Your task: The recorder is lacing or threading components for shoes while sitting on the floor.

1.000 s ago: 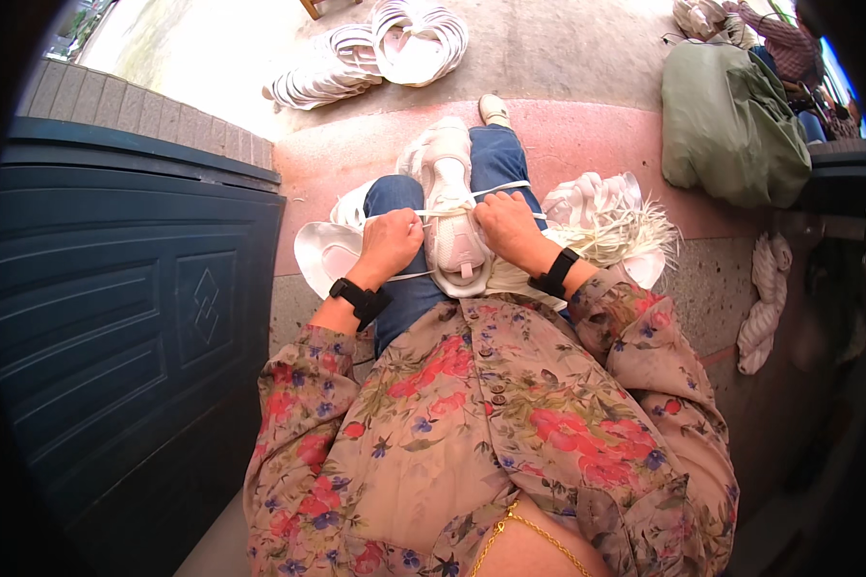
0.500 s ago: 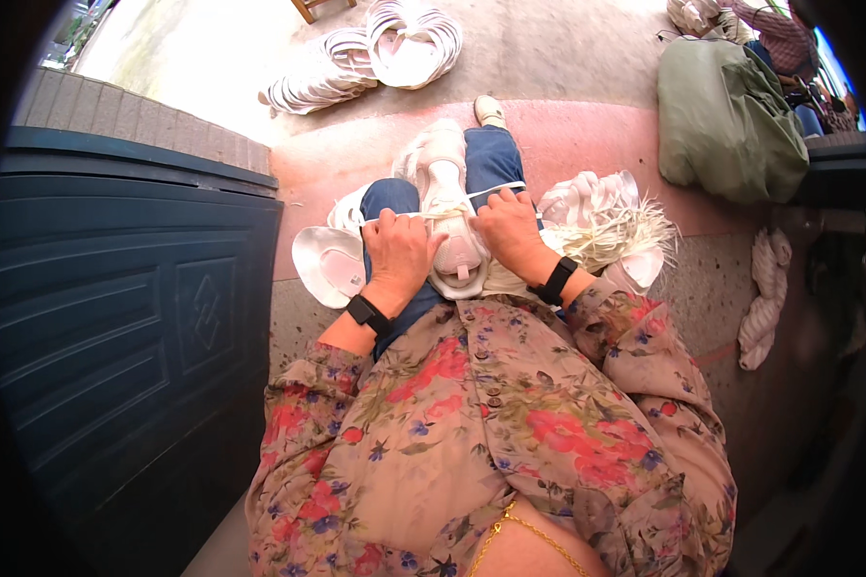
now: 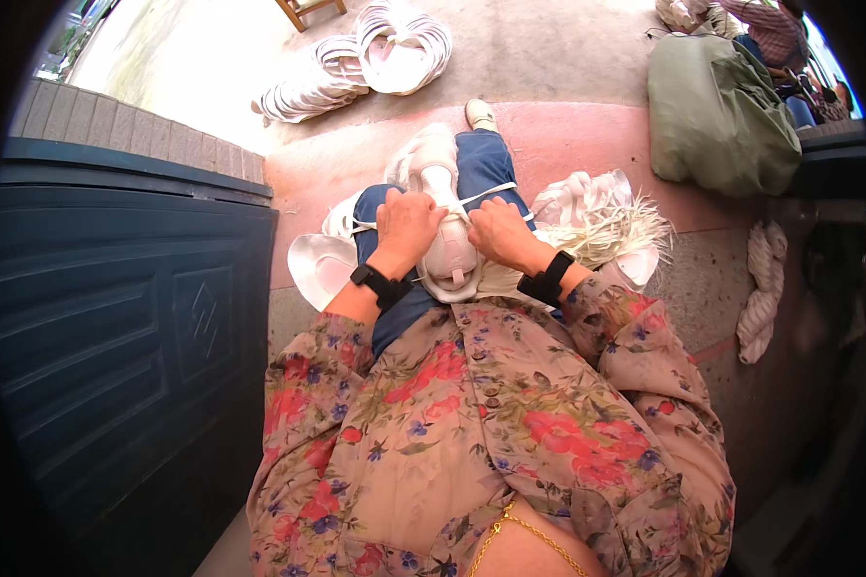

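Note:
A pale pink-white shoe upper (image 3: 449, 252) lies between my knees, its heel loop toward me and other pale uppers (image 3: 425, 154) beyond it. My left hand (image 3: 409, 226) is closed at its left edge, pinching a white shoelace (image 3: 471, 200); a loose length shows left of the hand. My right hand (image 3: 503, 234) is closed on the lace at the opposite edge. Both hands are close together over the lacing, with palms down. Fingertips partly hide the knot or crossing between them.
Beside my right leg, a bundle of cut white laces (image 3: 611, 234) lies near more uppers (image 3: 582, 195). Another upper (image 3: 319, 269) is by my left knee. Stacked uppers (image 3: 404, 48) sit ahead, a green sack (image 3: 717, 115) far right, a dark blue door (image 3: 135, 317) left.
My hands have come closer together over the shoe upper. The lace that was stretched sideways between them is now drawn in, with slack by the left hand. The view has shifted slightly.

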{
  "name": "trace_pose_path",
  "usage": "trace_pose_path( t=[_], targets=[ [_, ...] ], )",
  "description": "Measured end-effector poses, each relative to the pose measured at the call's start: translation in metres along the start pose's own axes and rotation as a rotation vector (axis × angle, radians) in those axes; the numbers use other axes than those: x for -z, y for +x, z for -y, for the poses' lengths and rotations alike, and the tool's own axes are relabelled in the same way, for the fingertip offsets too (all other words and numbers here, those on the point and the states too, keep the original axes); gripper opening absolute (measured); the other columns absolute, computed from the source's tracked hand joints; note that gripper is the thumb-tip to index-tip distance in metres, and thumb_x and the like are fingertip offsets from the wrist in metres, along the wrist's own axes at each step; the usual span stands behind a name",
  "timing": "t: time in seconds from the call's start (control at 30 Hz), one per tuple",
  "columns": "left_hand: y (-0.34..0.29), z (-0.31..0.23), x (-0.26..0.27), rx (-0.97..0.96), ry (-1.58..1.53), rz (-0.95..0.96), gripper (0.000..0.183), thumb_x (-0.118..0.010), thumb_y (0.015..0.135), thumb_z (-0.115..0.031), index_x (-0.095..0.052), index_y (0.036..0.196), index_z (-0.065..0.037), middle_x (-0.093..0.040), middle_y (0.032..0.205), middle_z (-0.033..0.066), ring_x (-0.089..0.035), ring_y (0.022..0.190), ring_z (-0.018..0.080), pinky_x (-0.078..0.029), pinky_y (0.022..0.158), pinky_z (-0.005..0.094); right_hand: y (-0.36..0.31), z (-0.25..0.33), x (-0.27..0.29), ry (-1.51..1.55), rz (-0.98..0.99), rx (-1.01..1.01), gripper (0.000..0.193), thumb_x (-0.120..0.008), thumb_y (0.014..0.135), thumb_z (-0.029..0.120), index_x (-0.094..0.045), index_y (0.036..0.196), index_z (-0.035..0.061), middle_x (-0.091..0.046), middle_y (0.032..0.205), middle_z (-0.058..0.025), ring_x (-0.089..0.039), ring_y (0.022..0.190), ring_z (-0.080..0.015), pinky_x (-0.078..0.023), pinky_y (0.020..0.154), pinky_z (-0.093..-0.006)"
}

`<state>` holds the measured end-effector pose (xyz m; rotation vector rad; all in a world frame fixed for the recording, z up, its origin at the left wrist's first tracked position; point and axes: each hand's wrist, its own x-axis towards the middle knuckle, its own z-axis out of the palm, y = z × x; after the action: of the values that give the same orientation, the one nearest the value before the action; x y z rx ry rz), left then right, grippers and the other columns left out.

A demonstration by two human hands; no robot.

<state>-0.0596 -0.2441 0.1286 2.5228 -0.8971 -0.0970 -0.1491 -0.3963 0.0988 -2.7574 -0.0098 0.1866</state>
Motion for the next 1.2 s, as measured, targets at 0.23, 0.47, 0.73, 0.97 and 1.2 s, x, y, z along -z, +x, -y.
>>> trace_pose_path(
  t=[0.23,0.47,0.73,0.97,1.2],
  targets=[
    [0.013,0.002,-0.006,-0.015,0.091,0.212,0.015,-0.064,0.07,-0.02,-0.065,0.072,-0.005,-0.06,0.074,0.0165,-0.056,0.074,0.0323,-0.047,0.066,0.0392,-0.004,-0.009,-0.012,0.24,-0.163,0.053,0.015,-0.053,0.074,0.018,-0.058,0.073,0.0045,-0.055,0.079,-0.0127,-0.051,0.082,-0.0292,-0.041,0.07,-0.0426],
    [0.02,0.02,-0.003,0.012,-0.394,0.196,0.012,-0.063,0.071,-0.006,-0.056,0.078,0.0,-0.059,0.072,0.01,-0.056,0.065,0.0193,-0.045,0.064,0.0282,-0.003,0.011,0.002,-0.003,-0.238,0.223,0.006,-0.055,0.069,0.014,-0.059,0.068,0.0097,-0.054,0.076,-0.0076,-0.049,0.08,-0.0239,-0.036,0.067,-0.0382],
    [0.039,0.013,0.002,0.305,-1.039,0.406,0.009,-0.065,0.073,-0.006,-0.061,0.079,-0.001,-0.058,0.074,0.0001,-0.052,0.066,0.0066,-0.043,0.061,0.02,0.01,0.01,0.013,-0.287,-0.121,0.43,0.012,-0.054,0.069,0.015,-0.059,0.059,0.0133,-0.05,0.075,-0.0034,-0.046,0.082,-0.0198,-0.032,0.067,-0.0324],
    [0.044,-0.009,-0.024,-0.014,-0.469,0.568,0.012,-0.061,0.068,-0.011,-0.064,0.074,-0.001,-0.062,0.069,0.0147,-0.06,0.065,0.0247,-0.046,0.063,0.0312,-0.018,0.024,0.187,0.158,-1.106,0.322,0.013,-0.05,0.074,0.002,-0.054,0.087,0.0057,-0.049,0.073,-0.0108,-0.049,0.069,-0.0229,-0.039,0.06,-0.0319],
    [0.022,0.032,-0.007,-0.076,-0.17,0.205,0.017,-0.052,0.079,-0.013,-0.062,0.091,-0.007,-0.06,0.079,0.0191,-0.055,0.079,0.0361,-0.045,0.071,0.0416,-0.06,-0.025,0.264,1.153,-0.993,0.31,0.025,-0.038,0.092,0.014,-0.054,0.088,-0.0038,-0.055,0.081,-0.0142,-0.055,0.085,-0.0211,-0.042,0.088,-0.0319]
  ],
)
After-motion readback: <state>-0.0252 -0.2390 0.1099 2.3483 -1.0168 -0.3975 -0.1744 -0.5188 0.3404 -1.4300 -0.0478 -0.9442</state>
